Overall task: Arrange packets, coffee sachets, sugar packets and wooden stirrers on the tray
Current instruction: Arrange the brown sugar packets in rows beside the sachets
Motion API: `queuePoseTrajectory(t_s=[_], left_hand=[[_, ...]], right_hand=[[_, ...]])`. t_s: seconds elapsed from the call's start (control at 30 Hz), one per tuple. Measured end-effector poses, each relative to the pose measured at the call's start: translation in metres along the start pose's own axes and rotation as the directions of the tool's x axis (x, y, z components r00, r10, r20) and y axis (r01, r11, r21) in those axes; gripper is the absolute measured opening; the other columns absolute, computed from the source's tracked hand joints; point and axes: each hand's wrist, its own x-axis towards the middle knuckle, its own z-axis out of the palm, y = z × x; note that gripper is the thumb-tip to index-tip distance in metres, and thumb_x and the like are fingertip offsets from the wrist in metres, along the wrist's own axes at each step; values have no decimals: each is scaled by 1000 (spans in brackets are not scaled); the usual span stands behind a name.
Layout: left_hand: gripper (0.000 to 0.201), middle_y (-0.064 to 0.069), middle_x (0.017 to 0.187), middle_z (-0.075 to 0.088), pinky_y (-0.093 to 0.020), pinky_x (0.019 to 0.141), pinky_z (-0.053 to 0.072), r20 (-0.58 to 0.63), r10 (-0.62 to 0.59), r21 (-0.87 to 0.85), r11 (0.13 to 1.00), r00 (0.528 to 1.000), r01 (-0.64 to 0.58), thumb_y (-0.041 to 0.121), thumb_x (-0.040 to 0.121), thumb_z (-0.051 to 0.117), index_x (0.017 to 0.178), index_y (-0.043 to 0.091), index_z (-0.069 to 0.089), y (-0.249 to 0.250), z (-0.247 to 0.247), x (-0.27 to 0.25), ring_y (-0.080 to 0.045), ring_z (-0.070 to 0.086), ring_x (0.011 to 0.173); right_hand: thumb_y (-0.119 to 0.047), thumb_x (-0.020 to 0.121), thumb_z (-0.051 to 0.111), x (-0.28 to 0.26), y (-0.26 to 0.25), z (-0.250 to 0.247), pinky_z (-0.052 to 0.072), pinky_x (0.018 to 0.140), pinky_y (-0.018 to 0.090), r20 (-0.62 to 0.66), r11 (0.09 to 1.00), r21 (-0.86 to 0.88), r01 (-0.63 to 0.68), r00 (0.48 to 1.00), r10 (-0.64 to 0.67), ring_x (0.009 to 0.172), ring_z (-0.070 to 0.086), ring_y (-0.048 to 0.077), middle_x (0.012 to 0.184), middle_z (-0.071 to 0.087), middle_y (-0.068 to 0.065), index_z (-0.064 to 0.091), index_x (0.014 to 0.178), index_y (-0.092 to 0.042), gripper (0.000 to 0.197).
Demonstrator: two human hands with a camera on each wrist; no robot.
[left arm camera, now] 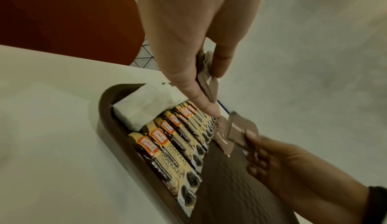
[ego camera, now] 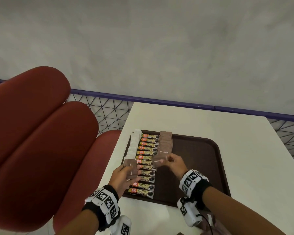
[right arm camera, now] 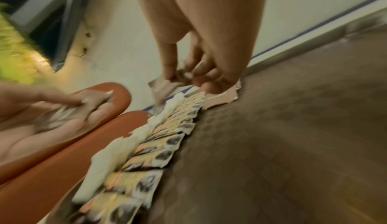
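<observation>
L grip (ego camera: 124,177) holds a stack of brown sugar pkts (ego camera: 130,168); R grip (ego camera: 173,162) pinches one pkt (ego camera: 157,162) at near end of brown row (ego camera: 165,143), mid-tray (ego camera: 202,160), right of coffee sachets (ego camera: 146,165).

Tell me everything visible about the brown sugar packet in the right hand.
The brown sugar packet is a small flat square sachet, matte brown like paper, with a pale line of print too blurred to read. The right hand pinches it by one edge, tilted, above the near end of the brown sugar row on the tray. Whether it touches the row is unclear.
</observation>
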Motion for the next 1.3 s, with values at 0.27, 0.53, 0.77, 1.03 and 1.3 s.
queuePoseTrajectory(t_s=[0.27,0.53,0.77,1.03,1.3], left_hand=[[27,-23,111,66,-37,77,58,-4,-2,19,1000,1000,2,2,94,45,118,4,57,-2,-10,3,-32,66,99],[19,-19,103,70,-31,70,59,-25,35,74,997,999,-33,0,90,54,106,3,63,-1,-18,9,-32,69,90],[22,-21,105,69,-30,68,60,-25,34,69,997,999,-32,0,88,57,109,1,62,0,-22,15,-33,67,93],[20,-24,107,66,-32,68,59,-19,-2,96,995,1000,4,0,88,57,108,1,63,0,-18,16,-31,67,88],[25,-16,106,65,-30,65,55,-48,12,164,986,999,-3,3,85,63,110,5,60,-2,-8,11,-27,64,88]], right_hand=[[-10,81,68,29,13,-11,44,67,27,-338,977,-95,-193,929,151,78,54,21,80,59,8,63,86,-7,8],[-23,82,65,43,13,7,48,81,35,-315,918,-296,-266,934,169,90,58,28,97,61,9,52,78,-22,13],[-31,87,61,43,4,6,42,98,39,-326,795,-540,-278,939,108,113,49,30,92,47,5,56,105,-11,27],[-30,82,67,40,9,5,41,92,36,-403,831,-505,-232,915,10,112,44,27,115,55,9,48,107,-12,37],[-28,87,59,25,-2,8,41,90,31,-195,865,-499,55,965,-174,107,45,20,108,54,4,57,106,-16,23]])
